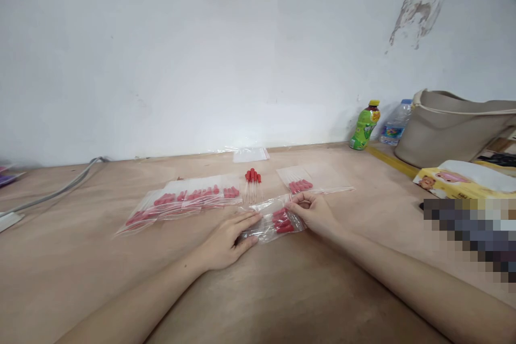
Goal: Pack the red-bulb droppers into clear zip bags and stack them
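Note:
A clear plastic bag (266, 231) with several red-handled thin tools in it lies on the table in front of me. My left hand (229, 239) rests over its left end, fingers stretched out and thumb apart. At the bag's upper right edge, my right hand (314, 212) pinches the plastic between thumb and fingers. Just beyond the bag is a small group of loose red-handled tools (253, 176) with thin pale shafts. Filled bags (189, 193) overlap in a row to the left, and another filled bag (298, 184) lies to the right.
Against the wall lies a flat clear bag (250, 155). A green bottle (365, 126), a water bottle (397, 123) and a grey-beige bin (455, 129) stand at the right, behind a yellow package (455, 183). A grey cable (76, 180) runs along the left.

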Motion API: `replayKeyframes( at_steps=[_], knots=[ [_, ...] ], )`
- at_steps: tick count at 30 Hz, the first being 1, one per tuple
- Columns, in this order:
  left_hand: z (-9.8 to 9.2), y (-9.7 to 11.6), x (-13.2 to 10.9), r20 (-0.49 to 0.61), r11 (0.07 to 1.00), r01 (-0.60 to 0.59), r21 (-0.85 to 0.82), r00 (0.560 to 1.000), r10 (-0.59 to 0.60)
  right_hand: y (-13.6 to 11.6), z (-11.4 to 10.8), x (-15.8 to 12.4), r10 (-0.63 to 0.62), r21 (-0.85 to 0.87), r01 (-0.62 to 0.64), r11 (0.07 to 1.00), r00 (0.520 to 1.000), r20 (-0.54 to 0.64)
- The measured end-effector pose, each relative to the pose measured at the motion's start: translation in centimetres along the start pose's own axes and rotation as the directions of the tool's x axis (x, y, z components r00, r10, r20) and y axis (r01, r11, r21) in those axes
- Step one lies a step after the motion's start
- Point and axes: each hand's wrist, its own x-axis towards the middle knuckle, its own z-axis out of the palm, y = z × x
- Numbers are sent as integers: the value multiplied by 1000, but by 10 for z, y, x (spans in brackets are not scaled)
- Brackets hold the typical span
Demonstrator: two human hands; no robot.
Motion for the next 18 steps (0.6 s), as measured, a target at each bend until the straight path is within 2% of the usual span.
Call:
replayKeyframes(
  at_steps=[5,6,8,10,13,16,18],
  knots=[
    [-1,1,0,7,1000,0,7,1000,0,0,-4,1,55,63,-65,996,988,143],
    [-1,1,0,10,1000,0,11,1000,0,1,-5,2,62,47,-70,996,987,148],
    [-1,1,0,21,1000,3,18,1000,-3,5,-7,5,25,-5,-24,1000,997,74],
    [0,0,-1,34,1000,9,22,999,-10,10,-10,8,-39,-85,39,996,999,-1],
    [0,0,-1,38,1000,18,23,999,-19,18,-15,11,-56,-275,70,959,997,57],
    [-1,0,-1,61,999,15,38,998,-17,18,-22,13,-157,-504,181,845,983,91],
    [-2,0,-1,89,998,9,61,996,-14,10,-24,16,-243,-593,251,765,965,94]
  ],
)
